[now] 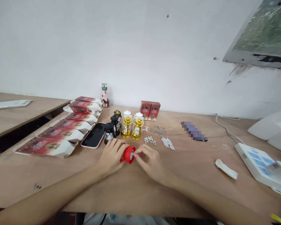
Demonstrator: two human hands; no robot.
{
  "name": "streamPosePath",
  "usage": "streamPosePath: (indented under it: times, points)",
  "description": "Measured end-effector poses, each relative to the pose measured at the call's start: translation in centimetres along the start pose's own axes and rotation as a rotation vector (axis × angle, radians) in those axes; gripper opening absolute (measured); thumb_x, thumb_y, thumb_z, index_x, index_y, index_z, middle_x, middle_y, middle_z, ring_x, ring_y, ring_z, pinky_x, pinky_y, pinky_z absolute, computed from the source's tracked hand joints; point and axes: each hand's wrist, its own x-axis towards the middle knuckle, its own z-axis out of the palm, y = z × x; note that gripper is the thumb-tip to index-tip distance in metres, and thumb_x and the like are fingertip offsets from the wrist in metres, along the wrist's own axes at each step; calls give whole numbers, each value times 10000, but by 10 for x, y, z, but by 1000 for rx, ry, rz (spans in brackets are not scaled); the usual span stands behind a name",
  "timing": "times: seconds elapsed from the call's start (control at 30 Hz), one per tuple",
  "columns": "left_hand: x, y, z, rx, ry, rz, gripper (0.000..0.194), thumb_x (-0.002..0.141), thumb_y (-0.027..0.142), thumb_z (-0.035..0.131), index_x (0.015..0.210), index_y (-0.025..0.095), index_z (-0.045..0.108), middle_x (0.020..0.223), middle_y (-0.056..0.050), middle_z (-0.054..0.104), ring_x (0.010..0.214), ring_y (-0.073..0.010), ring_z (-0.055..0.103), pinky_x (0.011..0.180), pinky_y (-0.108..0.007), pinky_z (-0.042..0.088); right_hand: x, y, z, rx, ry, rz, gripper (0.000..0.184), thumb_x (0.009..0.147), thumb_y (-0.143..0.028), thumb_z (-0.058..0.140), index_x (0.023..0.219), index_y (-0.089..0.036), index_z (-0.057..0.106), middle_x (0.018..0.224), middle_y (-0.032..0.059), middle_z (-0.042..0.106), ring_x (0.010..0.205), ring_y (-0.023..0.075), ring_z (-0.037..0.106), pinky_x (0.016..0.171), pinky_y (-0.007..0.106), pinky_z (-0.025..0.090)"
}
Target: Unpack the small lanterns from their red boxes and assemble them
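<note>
A small red lantern [130, 155] lies tipped on its side, its round base facing right. Wrapped around its body is my left hand [112, 155], closed. The thumb and fingertips of my right hand [151, 161] are pinched together at the open underside; whatever they hold is too small to make out. Just beyond stand several little lanterns: a black lantern [109, 132], a gold lantern [137, 128] and a white lantern [127, 114] among them. Small round pieces [150, 140], white flat pieces [168, 143] and thin metal pieces [158, 130] are spread to their right.
On the left, several red boxes [57, 132] with open flaps lie in a row beside a phone [93, 135]. Two upright red boxes [150, 110] and a bottle [104, 97] stand by the wall. Rightward are a blurred purple item [194, 131] and a white device [259, 162] with a cable.
</note>
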Motion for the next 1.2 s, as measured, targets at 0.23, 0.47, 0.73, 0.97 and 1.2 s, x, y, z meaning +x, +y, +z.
streamPosePath:
  times: [0.23, 0.47, 0.73, 0.97, 1.2]
  points:
    - [1, 7, 4, 25, -78, -48, 305, 700, 142, 565, 1005, 162, 557, 978, -89, 618, 890, -249, 517, 714, -356, 410, 1, 11, -8, -47, -89, 100, 73, 712, -150, 509, 654, -194, 518, 683, -3, 585, 629, 135, 533, 590, 244, 391]
    - [3, -2, 4, 2, -79, -159, 310, 703, 144, 572, 1010, 168, 538, 990, -86, 598, 919, -265, 511, 730, -373, 422, 14, 12, -47, -102, -239, 284, 97, 760, -183, 511, 674, -189, 556, 717, -1, 630, 689, 143, 575, 645, 250, 401]
    - [0, 0, 4, 19, -56, -99, 317, 702, 143, 567, 1016, 177, 534, 987, -80, 599, 896, -254, 511, 724, -366, 420, 19, 7, -15, -330, -458, 1, 238, 950, -261, 328, 837, -178, 521, 778, 39, 618, 648, 148, 521, 582, 252, 303]
    - [0, 2, 3, 29, -70, -88, 311, 706, 135, 538, 1015, 177, 554, 978, -87, 604, 897, -255, 504, 723, -371, 411, 18, 15, -9, -283, -448, -95, 227, 939, -219, 315, 795, -191, 487, 704, 6, 563, 591, 128, 446, 572, 237, 288]
    - [2, 3, 3, -18, -95, -113, 310, 706, 146, 552, 1015, 181, 553, 988, -80, 607, 913, -252, 512, 730, -366, 417, 21, 23, -35, -241, -412, -50, 153, 798, -151, 445, 656, -177, 495, 557, -41, 479, 503, 86, 380, 530, 208, 268]
